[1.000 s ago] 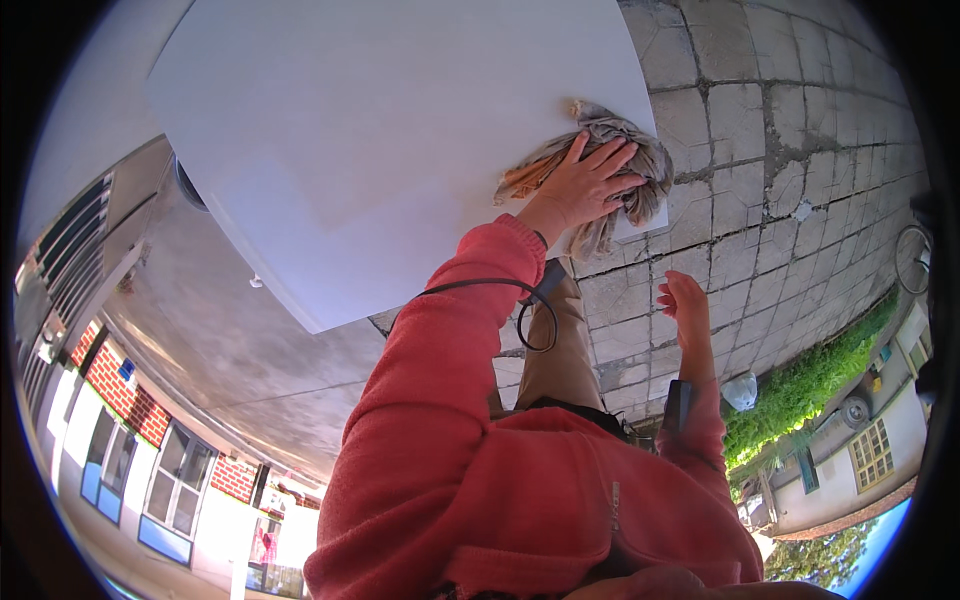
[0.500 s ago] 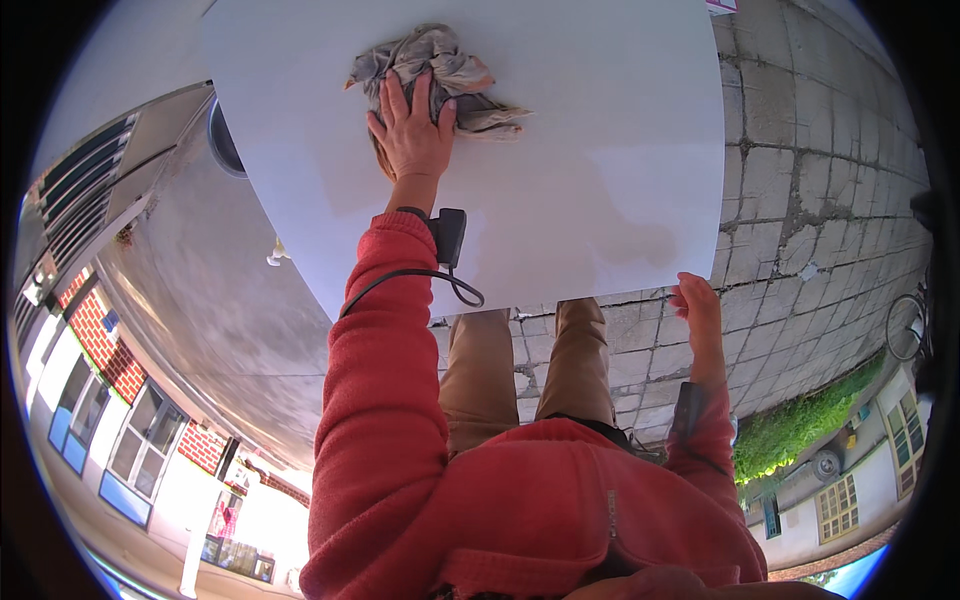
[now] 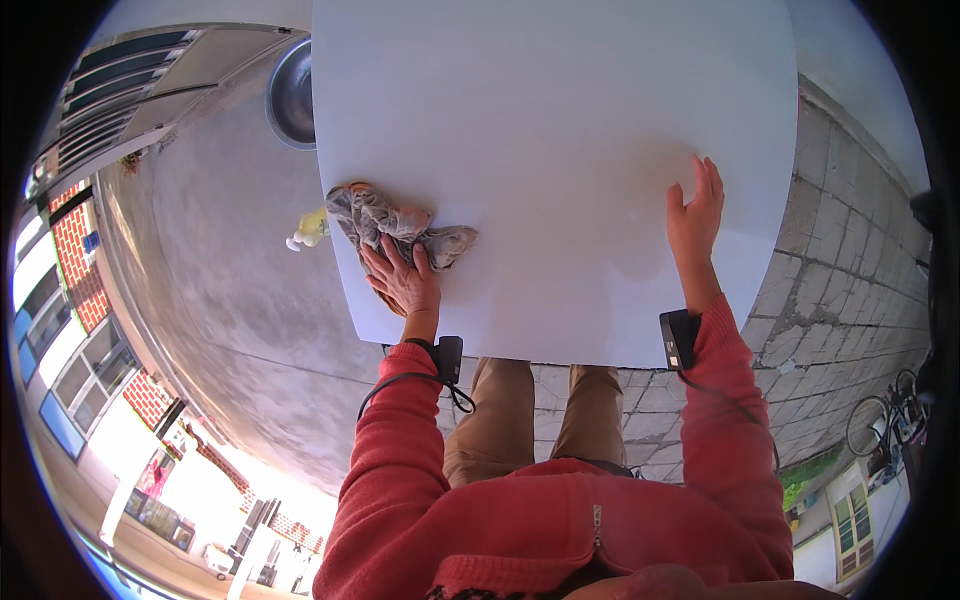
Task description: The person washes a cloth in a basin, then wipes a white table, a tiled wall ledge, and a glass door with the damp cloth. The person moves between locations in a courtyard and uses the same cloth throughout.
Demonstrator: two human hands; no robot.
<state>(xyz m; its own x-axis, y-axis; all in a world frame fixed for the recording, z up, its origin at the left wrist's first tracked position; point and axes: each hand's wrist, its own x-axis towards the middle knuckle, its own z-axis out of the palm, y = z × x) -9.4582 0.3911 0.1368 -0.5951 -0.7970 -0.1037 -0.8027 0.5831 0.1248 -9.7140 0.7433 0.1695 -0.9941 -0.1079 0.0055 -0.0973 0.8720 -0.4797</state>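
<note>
A crumpled grey rag with brownish edges lies near the left edge of a white tabletop. My left hand rests flat on the rag's near side, fingers spread over the cloth and not wrapped round it. Toward the table's right side, my right hand is held with its fingers stretched and thumb apart, nothing in it. I cannot tell whether that hand touches the tabletop. A black device is strapped to each wrist, with a cable along the sleeve.
Beyond the table's left edge is a metal basin, partly hidden by the tabletop. A yellowish bottle with a white top is below the same edge. Concrete ground spreads left, paving slabs right. A bicycle stands far right.
My left hand and the rag have come nearer to me, toward the table's left edge. My right hand has risen from beside the near right corner to over the tabletop. The view has shifted.
</note>
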